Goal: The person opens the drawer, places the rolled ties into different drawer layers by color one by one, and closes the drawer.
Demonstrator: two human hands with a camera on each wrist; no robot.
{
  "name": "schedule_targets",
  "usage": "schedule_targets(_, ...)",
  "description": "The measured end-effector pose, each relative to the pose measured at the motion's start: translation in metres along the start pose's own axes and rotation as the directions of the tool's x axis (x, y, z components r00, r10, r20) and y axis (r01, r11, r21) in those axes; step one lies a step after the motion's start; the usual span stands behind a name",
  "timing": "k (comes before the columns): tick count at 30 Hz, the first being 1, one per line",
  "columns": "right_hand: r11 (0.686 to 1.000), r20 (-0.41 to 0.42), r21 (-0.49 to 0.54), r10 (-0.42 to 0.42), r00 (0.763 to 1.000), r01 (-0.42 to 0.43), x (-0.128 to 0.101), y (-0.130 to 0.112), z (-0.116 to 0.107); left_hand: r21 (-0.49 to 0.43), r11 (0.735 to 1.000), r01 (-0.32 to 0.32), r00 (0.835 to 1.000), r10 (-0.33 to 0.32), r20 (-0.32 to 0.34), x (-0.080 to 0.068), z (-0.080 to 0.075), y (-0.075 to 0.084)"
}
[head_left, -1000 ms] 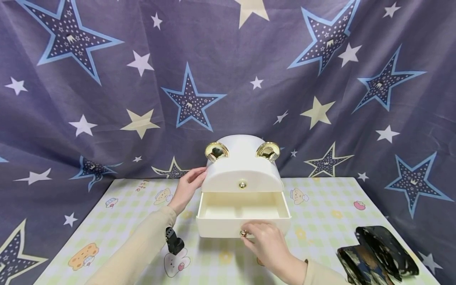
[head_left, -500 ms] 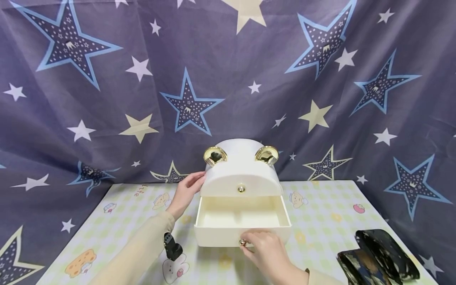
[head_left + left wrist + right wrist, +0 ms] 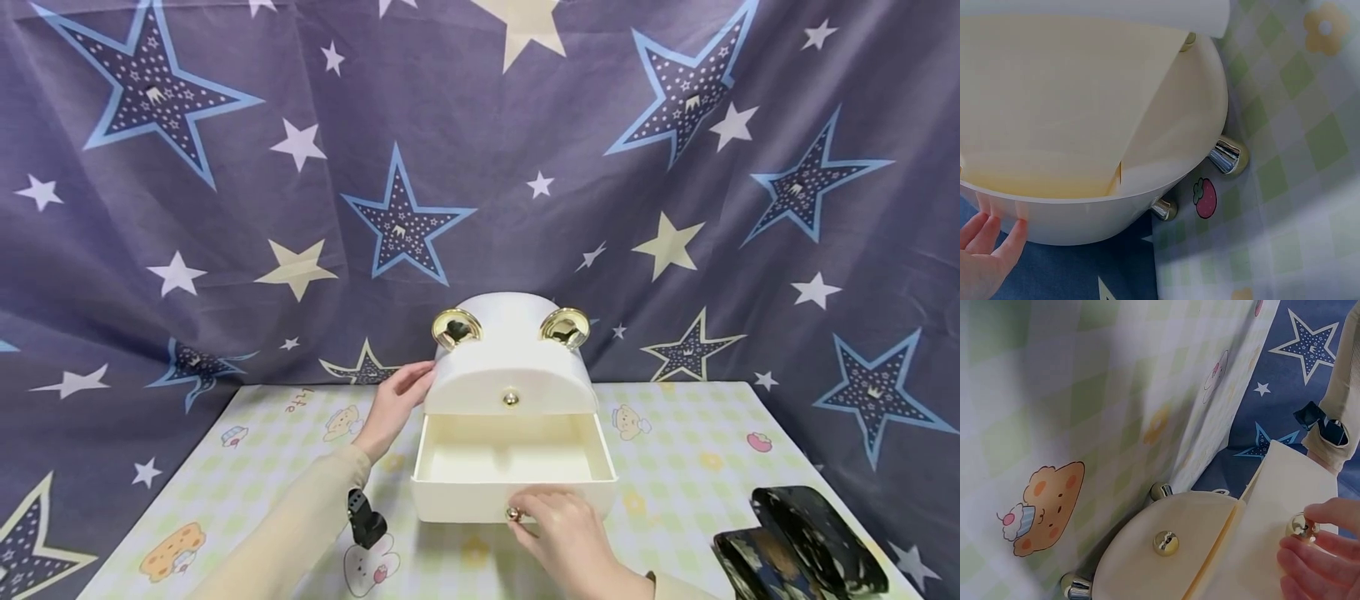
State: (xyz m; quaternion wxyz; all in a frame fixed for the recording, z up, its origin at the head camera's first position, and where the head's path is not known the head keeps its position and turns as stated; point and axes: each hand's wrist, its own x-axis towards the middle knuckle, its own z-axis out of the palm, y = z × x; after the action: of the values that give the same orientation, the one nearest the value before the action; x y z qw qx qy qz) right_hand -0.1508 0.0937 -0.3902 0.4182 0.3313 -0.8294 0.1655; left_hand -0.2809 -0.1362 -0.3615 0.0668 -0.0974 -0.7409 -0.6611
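Observation:
A cream-white storage box [image 3: 517, 371] with two shiny gold ears stands on the table. Its lower drawer [image 3: 513, 502] is pulled out, and the inside that shows holds nothing. My right hand [image 3: 566, 537] pinches the drawer's gold knob [image 3: 1301, 527] between thumb and fingers. At the box's left side, my left hand [image 3: 393, 408] touches the wall; in the left wrist view its fingertips [image 3: 1017, 232] press against the white shell with the fingers nearly straight. A second gold knob [image 3: 511, 400] sits on the closed upper front.
Dark camouflage-patterned folded cloth [image 3: 802, 546] lies at the table's right. The checked tablecloth [image 3: 277, 467] has cartoon prints. A purple star-patterned curtain [image 3: 495, 125] hangs behind the table. Short gold feet [image 3: 1229, 155] stick out under the box.
The drawer has slid further out towards me, with my right hand still on its knob. My left hand has stayed at the box's side. The head view has tilted slightly.

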Motion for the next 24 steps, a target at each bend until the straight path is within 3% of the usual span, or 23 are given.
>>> schedule_targets(12, 0.999, 0.008, 0.008, 0.033, 0.999, -0.033, -0.0018, -0.0023, -0.0011, -0.004, 1.0, -0.007, 1.0, 0.007, -0.004, 0.0009, 0.0012, -0.0026)
schedule_targets(24, 1.0, 0.005, 0.013, 0.015, 1.0, -0.015, -0.0049, -0.0057, -0.0047, -0.001, 1.0, -0.017, 1.0, 0.017, -0.006, 0.0021, 0.0016, -0.0017)
